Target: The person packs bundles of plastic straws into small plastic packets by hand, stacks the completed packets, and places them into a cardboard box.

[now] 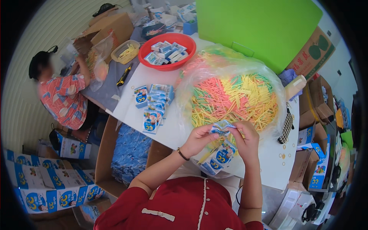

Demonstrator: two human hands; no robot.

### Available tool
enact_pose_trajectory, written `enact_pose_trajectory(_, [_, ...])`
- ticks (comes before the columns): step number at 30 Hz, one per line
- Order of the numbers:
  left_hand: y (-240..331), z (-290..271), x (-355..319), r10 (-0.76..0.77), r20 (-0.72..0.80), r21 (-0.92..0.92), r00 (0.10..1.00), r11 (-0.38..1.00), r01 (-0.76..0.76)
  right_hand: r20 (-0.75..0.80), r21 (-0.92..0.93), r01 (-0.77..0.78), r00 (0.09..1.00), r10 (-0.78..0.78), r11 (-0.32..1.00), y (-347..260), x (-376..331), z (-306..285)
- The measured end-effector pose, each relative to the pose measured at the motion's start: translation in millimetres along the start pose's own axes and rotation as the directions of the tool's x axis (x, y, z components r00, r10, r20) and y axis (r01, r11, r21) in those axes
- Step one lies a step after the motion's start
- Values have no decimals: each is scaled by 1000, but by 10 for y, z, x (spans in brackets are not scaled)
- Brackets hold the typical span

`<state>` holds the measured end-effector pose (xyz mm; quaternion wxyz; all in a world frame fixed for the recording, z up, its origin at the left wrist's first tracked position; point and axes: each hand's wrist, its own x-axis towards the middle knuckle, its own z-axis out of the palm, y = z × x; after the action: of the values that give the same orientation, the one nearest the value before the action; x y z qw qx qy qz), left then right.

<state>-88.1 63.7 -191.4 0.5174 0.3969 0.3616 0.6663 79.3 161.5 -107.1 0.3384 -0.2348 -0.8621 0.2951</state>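
Observation:
Between them, my two hands hold a small blue-and-white packet [222,127] at the front of the white table. My left hand [200,141] pinches its left side, and my right hand [247,138] grips the right side with bent fingers. What is inside the packet cannot be made out. Just below my hands, several flat packets [219,157] of the same kind lie at the table edge. Right beyond my fingers, a large clear plastic bag [184,105] lies open, full of thin pink, yellow and green sticks [237,96].
Filled packets [155,105] form a pile left of the bag. Behind them stands a red basin [143,63] of packets, near a yellow-and-black utility knife [124,74]. A carton [103,168] of blue wrappers is below. A co-worker [63,92] sits far left. Rubber bands [283,156] lie right.

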Motion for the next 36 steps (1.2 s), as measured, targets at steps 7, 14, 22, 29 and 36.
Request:
enact_pose_trajectory(7, [592, -363, -681, 196, -133, 555, 971, 827, -91, 92, 153, 51, 994, -66, 987, -468, -128, 547])
enact_pose_trajectory(14, [436, -1532, -1023, 551, -410, 907, 727, 331, 260, 51, 418, -182, 983, 177, 890, -226, -404, 579])
enact_pose_trajectory(22, [173, -1728, -209, 622, -390, 918, 679, 208, 337, -65, 604, -249, 932, 358, 757, 56, -525, 358])
enact_pose_trajectory(29, [-40, -1823, 214, 596, -400, 916, 696, 276, 290, -156, 606, -254, 891, 426, 754, 166, -716, 71])
enact_pose_trajectory(36, [-109, -1943, 388, 588, -349, 932, 730, 132, 338, -178, 575, -296, 864, 470, 763, 401, -876, -153])
